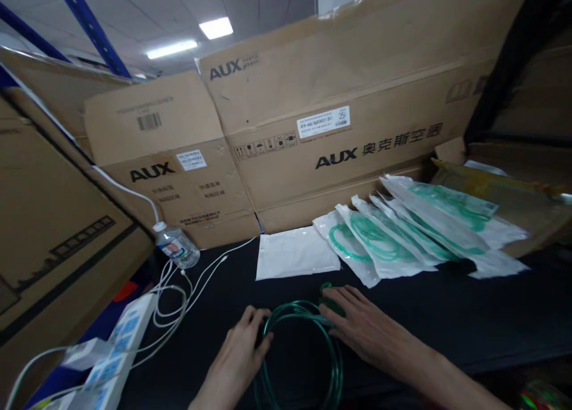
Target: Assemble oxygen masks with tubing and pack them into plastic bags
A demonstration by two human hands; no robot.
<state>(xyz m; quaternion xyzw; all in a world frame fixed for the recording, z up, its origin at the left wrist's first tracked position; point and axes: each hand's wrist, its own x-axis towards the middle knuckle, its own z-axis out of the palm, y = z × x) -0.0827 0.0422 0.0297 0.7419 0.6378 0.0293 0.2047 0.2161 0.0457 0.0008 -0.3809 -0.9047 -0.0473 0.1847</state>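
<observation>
A coil of translucent green tubing [337, 368] lies in loops on the black tabletop, close to me. My left hand [239, 350] is closed around the upper left side of the loops, thumb and fingers bent over the tube. At the upper right of the coil, my right hand [360, 320] grips the tubing, with a darker green end piece [332, 306] partly hidden under its fingers. Beyond the coil sits a flat white packet [297, 256]. Several clear-and-white pouches [384, 243] with green tubing inside overlap in a row to the right of it.
Cardboard panels [286, 177] stand upright along the back. At the left are a plastic bottle [179, 249], loose white cables [179, 306] and a white power strip [127, 338] with a plugged-in adapter [87, 353]. An open carton [531, 201] stands behind the pouches at the right.
</observation>
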